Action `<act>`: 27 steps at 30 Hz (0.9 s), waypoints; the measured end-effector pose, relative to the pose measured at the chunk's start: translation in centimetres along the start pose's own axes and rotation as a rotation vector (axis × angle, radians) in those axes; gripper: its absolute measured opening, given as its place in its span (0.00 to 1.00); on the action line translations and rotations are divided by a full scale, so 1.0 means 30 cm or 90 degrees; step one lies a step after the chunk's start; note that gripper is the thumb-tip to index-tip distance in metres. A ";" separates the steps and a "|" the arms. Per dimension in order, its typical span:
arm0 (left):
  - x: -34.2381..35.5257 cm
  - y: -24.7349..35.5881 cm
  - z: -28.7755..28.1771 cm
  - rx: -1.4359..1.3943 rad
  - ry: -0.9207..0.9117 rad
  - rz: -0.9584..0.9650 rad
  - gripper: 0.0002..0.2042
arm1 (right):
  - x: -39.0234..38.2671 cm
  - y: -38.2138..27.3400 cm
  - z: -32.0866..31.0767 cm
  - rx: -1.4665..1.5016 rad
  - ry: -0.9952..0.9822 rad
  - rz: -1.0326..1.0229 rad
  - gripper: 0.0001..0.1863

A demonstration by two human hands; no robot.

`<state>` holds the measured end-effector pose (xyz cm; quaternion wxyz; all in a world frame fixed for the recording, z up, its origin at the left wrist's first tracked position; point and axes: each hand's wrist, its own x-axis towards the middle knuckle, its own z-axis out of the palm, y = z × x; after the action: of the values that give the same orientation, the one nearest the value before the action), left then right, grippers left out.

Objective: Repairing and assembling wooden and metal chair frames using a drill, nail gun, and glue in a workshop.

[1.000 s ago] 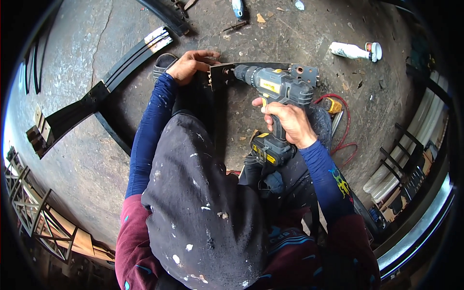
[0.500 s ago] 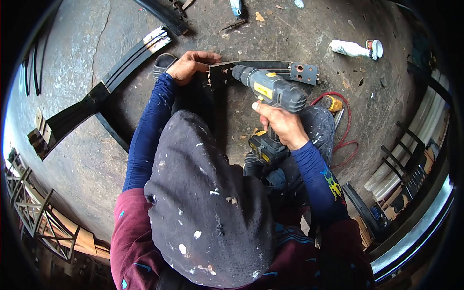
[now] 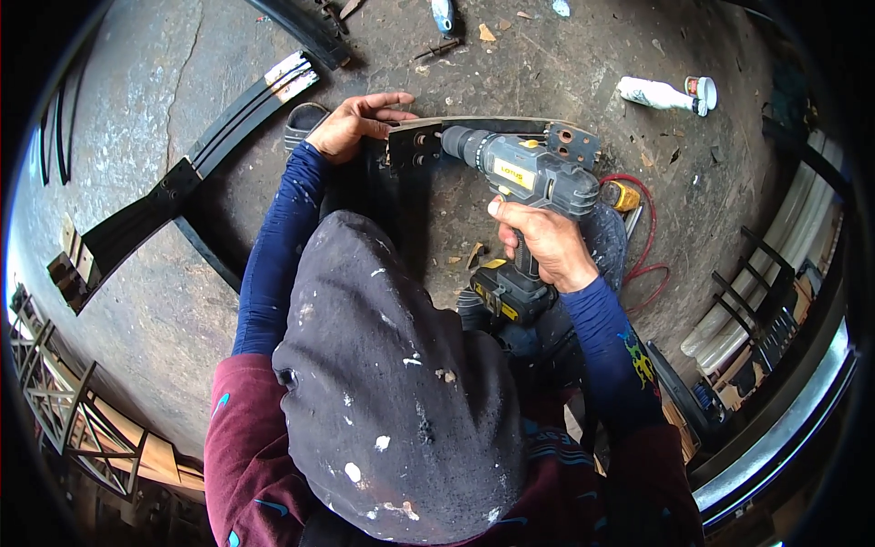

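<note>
Right fingers (image 3: 513, 215) are clamping the drill (image 3: 529, 171), which is running kinda along the bar (image 3: 401, 149), pointing left; left fingers (image 3: 387, 99), spread, are touching bar's left end.

One drill (image 3: 533, 171); one right hand (image 3: 551, 244) on it, one left hand (image 3: 346, 128) left of it, one white bottle (image 3: 653, 93) upper right.

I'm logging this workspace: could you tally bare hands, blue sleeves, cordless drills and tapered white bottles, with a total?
Bare hands: 2 (left hand, right hand)
Blue sleeves: 2
Cordless drill: 1
Tapered white bottle: 1
Total: 6
</note>
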<state>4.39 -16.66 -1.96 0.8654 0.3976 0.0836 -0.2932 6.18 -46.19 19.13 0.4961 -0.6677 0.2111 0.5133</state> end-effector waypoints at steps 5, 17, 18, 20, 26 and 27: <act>-0.008 0.008 0.001 0.013 0.012 0.006 0.35 | -0.005 0.004 0.018 -0.029 0.017 0.022 0.11; 0.009 0.004 0.002 -0.001 0.012 0.026 0.30 | -0.071 -0.085 -0.068 -0.163 0.004 -0.061 0.17; 0.004 0.001 0.004 -0.011 0.011 0.028 0.30 | -0.073 -0.080 -0.072 -0.115 -0.025 -0.017 0.19; 0.001 -0.002 -0.002 -0.020 0.006 0.029 0.29 | -0.072 -0.061 -0.076 -0.015 -0.071 0.052 0.21; 0.027 -0.004 -0.003 -0.003 -0.009 0.021 0.29 | -0.021 0.018 -0.101 0.140 -0.108 0.064 0.22; 0.028 -0.001 -0.003 0.002 -0.002 0.020 0.29 | -0.018 0.025 -0.104 0.143 -0.111 0.066 0.22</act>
<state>5.07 -16.99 -2.36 0.8695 0.3996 0.0752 -0.2803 6.85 -49.35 19.20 0.5571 -0.5489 0.2577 0.5674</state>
